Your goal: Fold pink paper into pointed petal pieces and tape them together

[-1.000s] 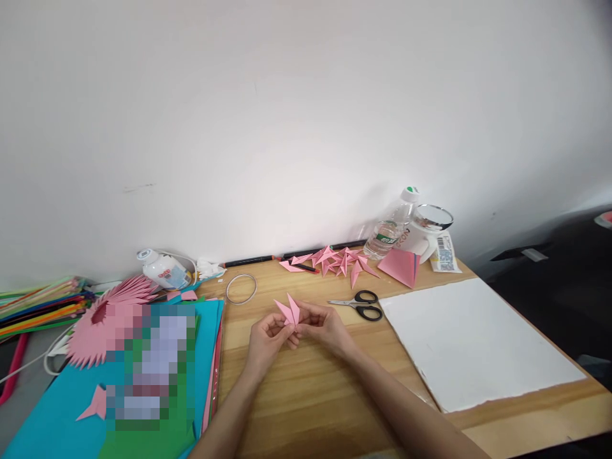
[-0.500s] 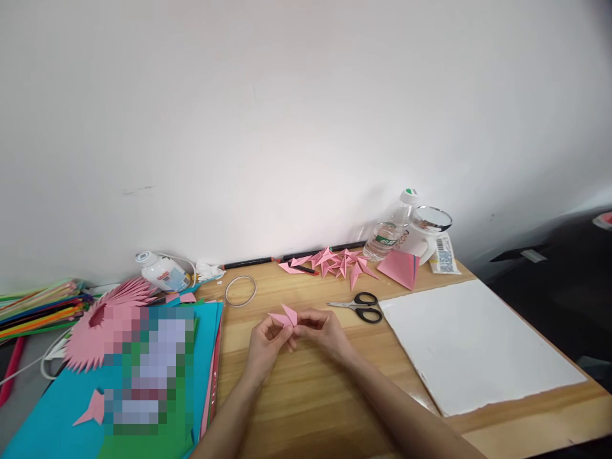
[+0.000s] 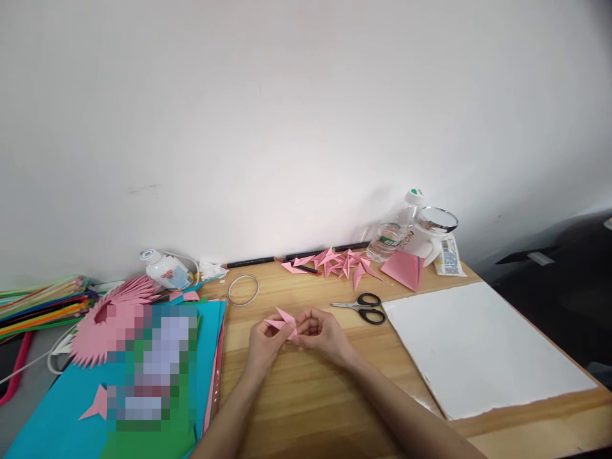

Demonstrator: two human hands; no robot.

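Between my two hands, over the middle of the wooden table, is a small pink folded paper piece (image 3: 283, 321) with two points sticking up to the left. My left hand (image 3: 266, 344) pinches it between thumb and fingers. On its other side, my right hand (image 3: 324, 333) grips the lower right edge with thumb and fingertips; its remaining fingers are curled. The lower part of the piece is partly hidden by the fingers. Scissors (image 3: 367, 308) with black handles lie to the right of my right hand. Farther back is a pile of similar pink folded pieces (image 3: 335, 261).
At left, a ring of joined pink pieces (image 3: 86, 341) rests on blue paper (image 3: 52, 408), beside pipe cleaners (image 3: 43, 309) and a white bottle (image 3: 167, 271). A hoop (image 3: 243, 290), water bottle (image 3: 389, 239), mug (image 3: 430, 242) and pink paper (image 3: 404, 271) stand behind. A white board (image 3: 482, 350) lies right.
The pink piece has turned in my fingers, its points now leaning more to the left. My right hand's grip has shifted lower. The whole view has moved slightly.
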